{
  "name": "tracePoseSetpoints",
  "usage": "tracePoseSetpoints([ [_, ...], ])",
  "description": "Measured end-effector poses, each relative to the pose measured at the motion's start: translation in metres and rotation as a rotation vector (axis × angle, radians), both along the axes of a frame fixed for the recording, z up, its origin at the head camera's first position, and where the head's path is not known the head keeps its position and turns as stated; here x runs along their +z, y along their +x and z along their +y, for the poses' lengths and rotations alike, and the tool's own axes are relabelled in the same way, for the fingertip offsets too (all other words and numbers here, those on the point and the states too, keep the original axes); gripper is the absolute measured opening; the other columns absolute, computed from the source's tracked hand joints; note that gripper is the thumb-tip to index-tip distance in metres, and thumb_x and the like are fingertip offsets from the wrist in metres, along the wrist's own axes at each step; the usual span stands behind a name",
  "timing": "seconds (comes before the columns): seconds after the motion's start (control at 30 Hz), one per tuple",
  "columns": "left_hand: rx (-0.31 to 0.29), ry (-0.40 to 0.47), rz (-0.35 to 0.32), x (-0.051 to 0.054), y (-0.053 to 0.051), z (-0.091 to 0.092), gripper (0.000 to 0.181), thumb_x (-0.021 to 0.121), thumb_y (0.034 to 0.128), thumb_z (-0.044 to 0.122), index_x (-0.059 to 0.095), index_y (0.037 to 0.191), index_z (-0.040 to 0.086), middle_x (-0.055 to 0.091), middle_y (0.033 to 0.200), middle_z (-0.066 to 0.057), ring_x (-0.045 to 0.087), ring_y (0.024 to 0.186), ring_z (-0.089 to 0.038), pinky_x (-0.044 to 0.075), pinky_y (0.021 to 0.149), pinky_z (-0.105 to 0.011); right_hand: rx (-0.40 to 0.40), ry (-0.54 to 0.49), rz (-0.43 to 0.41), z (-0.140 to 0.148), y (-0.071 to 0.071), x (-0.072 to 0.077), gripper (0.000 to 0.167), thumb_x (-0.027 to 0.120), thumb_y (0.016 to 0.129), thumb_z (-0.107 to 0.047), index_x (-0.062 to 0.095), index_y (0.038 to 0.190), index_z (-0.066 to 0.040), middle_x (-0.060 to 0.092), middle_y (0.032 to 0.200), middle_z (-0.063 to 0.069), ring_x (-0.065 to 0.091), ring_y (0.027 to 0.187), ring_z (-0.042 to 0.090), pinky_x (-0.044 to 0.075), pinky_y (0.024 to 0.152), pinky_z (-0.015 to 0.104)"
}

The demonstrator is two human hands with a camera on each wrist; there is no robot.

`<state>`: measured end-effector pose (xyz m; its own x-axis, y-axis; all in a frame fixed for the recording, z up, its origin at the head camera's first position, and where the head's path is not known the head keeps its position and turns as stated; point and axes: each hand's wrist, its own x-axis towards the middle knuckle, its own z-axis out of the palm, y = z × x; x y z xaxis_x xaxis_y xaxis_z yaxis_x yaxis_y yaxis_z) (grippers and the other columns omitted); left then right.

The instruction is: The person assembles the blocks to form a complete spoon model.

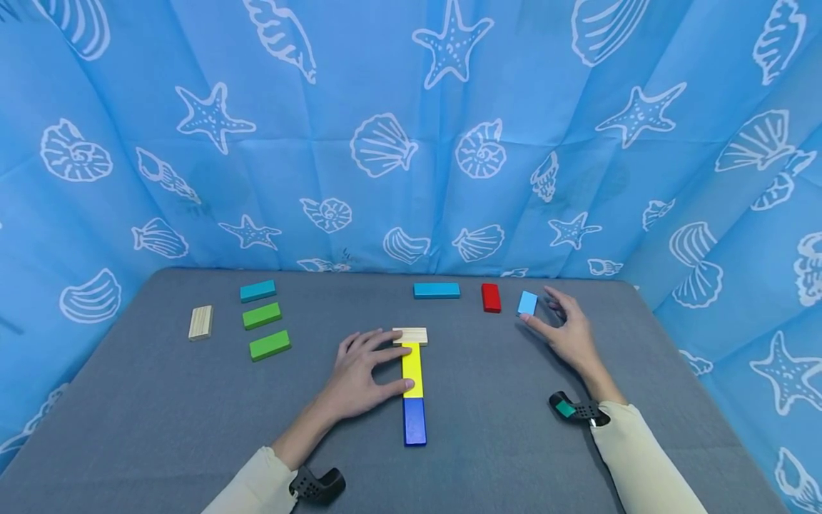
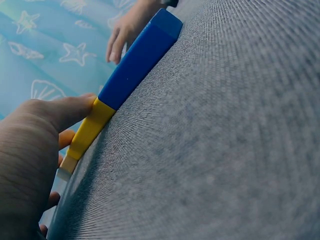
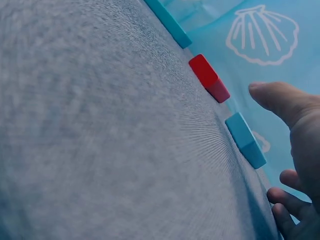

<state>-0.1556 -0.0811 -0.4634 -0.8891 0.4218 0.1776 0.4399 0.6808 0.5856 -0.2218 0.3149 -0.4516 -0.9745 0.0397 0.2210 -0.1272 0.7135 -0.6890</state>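
A yellow block (image 1: 412, 371) lies in line between a plain wooden block (image 1: 416, 335), set crosswise at its far end, and a dark blue block (image 1: 414, 422) at its near end. My left hand (image 1: 358, 378) rests on this row with fingers spread; the thumb touches the yellow block near the dark blue one, and fingertips reach its far end and the wooden block. Over on the right, my right hand (image 1: 574, 341) hovers beside a light blue block (image 1: 527, 304), thumb and fingers apart. In the right wrist view a gap shows between thumb and light blue block (image 3: 245, 140).
A red block (image 1: 491, 298) and a teal block (image 1: 437, 290) lie left of the light blue one. On the left side are another teal block (image 1: 257, 290), two green blocks (image 1: 270, 345) and a wooden block (image 1: 201, 323). A blue shell-print curtain (image 1: 411, 200) stands behind the grey table.
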Motion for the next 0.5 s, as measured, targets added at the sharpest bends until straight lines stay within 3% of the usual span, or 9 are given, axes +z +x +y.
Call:
tracePoseSetpoints([
  [0.2, 0.004, -0.007, -0.003, -0.0001, -0.0003, -0.0005, 0.057, 0.070, 0.0881, 0.059, 0.067, 0.136, 0.029, 0.047, 0.155, 0.005, 0.033, 0.147, -0.031, 0.013, 0.116, -0.064, 0.020, 0.030, -0.083, -0.0011, -0.0019, 0.0038, 0.091, 0.075, 0.091, -0.042, 0.029, 0.159, -0.004, 0.032, 0.155, 0.030, 0.038, 0.137, 0.049, 0.031, 0.108, 0.067],
  [0.37, -0.003, 0.001, -0.005, 0.0005, -0.0003, -0.0008, 0.058, 0.069, 0.0884, 0.060, 0.066, 0.137, 0.028, 0.046, 0.155, 0.005, 0.032, 0.148, -0.032, 0.012, 0.116, -0.064, -0.010, 0.059, -0.136, -0.0058, -0.0065, 0.0077, 0.095, 0.077, 0.089, -0.046, 0.027, 0.160, -0.005, 0.031, 0.155, 0.031, 0.035, 0.137, 0.049, 0.032, 0.106, 0.069],
  [0.5, -0.007, -0.002, -0.005, 0.0011, -0.0001, -0.0008, 0.058, 0.069, 0.0887, 0.061, 0.066, 0.137, 0.029, 0.046, 0.155, 0.005, 0.032, 0.148, -0.032, 0.012, 0.116, -0.064, -0.025, 0.065, -0.134, -0.0066, -0.0095, 0.0070, 0.095, 0.077, 0.088, -0.047, 0.030, 0.159, -0.005, 0.033, 0.154, 0.031, 0.033, 0.133, 0.048, 0.033, 0.102, 0.067],
])
